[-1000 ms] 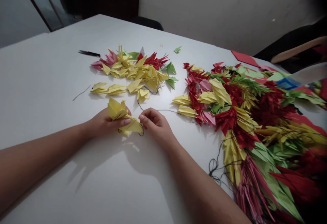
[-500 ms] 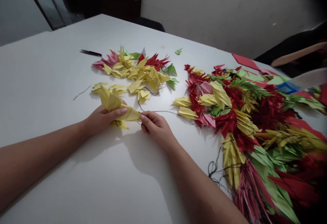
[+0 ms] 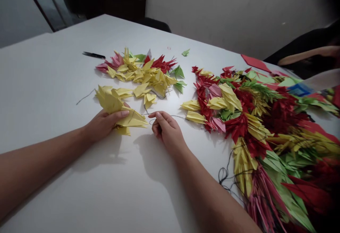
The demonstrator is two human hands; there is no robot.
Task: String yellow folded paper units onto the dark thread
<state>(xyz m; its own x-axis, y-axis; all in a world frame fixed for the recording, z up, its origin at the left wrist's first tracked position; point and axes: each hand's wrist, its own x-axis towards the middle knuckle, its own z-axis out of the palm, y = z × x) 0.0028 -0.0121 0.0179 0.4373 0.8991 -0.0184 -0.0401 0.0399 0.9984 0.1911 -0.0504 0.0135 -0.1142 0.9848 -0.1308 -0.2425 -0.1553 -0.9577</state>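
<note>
My left hand (image 3: 104,125) grips a bunch of yellow origami paper cranes (image 3: 114,107) strung on thread, with its fingers across their folded bodies. My right hand (image 3: 168,130) is apart from the bunch, its fingertips pinching a thin black thread (image 3: 170,115). That thread runs from my right hand towards the yellow cranes and the large pile on the right. A short row of yellow cranes (image 3: 140,91) lies just beyond the held bunch.
A mixed heap of yellow, red, pink and green paper cranes (image 3: 140,75) lies ahead, with black scissors (image 3: 93,55) behind it on the white table (image 3: 53,84). A much larger crane mass (image 3: 255,126) with tangled thread fills the right side. Someone's forearm (image 3: 305,57) shows at the far right.
My right hand has moved away from the yellow cranes, up and to the right, with the thread. The bunch in my left hand has shifted slightly left and turned.
</note>
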